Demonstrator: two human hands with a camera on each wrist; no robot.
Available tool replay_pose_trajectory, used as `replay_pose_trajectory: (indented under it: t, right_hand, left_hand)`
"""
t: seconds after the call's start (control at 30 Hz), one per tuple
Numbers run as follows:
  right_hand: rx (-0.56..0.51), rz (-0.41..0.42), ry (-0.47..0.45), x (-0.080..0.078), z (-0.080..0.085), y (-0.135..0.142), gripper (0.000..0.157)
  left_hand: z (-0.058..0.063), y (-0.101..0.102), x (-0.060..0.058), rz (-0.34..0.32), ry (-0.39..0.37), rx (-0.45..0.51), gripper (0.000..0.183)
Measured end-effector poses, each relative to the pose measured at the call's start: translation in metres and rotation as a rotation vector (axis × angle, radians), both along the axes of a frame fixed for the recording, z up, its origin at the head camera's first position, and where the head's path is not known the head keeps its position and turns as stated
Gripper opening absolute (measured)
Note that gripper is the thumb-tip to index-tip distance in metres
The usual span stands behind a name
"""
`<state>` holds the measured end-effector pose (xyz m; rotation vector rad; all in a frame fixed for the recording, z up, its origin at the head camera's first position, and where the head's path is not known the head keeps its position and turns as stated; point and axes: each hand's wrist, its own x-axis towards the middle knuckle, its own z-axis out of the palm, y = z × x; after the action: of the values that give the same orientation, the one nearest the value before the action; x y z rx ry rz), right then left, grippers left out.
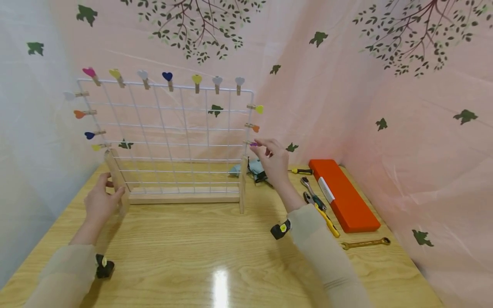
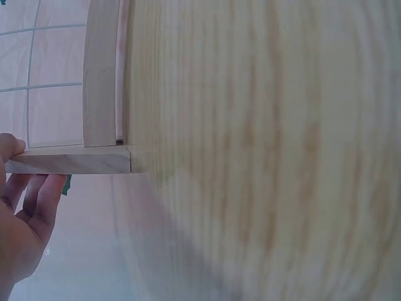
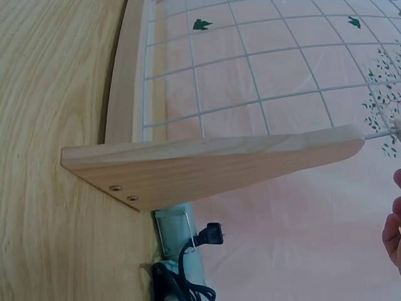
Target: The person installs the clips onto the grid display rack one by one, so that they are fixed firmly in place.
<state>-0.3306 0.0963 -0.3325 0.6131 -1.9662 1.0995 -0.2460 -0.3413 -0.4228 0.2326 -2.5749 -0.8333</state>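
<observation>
A white wire grid (image 1: 154, 85) stands upright in a wooden stand (image 1: 185, 198) on the table. Heart-topped clothespins line its top and both sides, among them a navy one (image 1: 167, 77) and an orange one (image 1: 79, 114). My left hand (image 1: 101, 199) grips the stand's left side panel (image 2: 75, 160), thumb on one face and fingers on the other. At the grid's right edge, my right hand (image 1: 274, 160) pinches a purple heart clothespin (image 1: 253, 144), below an orange one (image 1: 256, 128). Only some fingertips (image 3: 392, 232) show in the right wrist view; the pinch lies outside it.
Right of the stand lie an orange-red case (image 1: 346, 196), a yellow-handled screwdriver (image 1: 302, 171), a wrench (image 1: 366, 243) and several other tools. A light blue tool with a black cord (image 3: 178, 229) sits behind the right side panel (image 3: 219, 172). A printed curtain hangs behind.
</observation>
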Motion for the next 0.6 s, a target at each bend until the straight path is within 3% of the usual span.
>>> replay_pose_trajectory:
  t: [0.23, 0.43, 0.6]
  right_hand:
    - [0.036, -0.002, -0.096, 0.007, -0.006, 0.015, 0.03]
    - [0.075, 0.004, -0.144, 0.017, 0.003, 0.034, 0.034]
    - [0.133, -0.025, -0.154, 0.026, 0.008, 0.052, 0.035]
  left_hand:
    - [0.001, -0.001, 0.002, 0.005, 0.016, -0.021, 0.051]
    - [0.004, -0.008, 0.005, -0.024, 0.013, -0.019, 0.062]
    - [0.012, -0.01, 0.015, -0.038, 0.037, -0.027, 0.067]
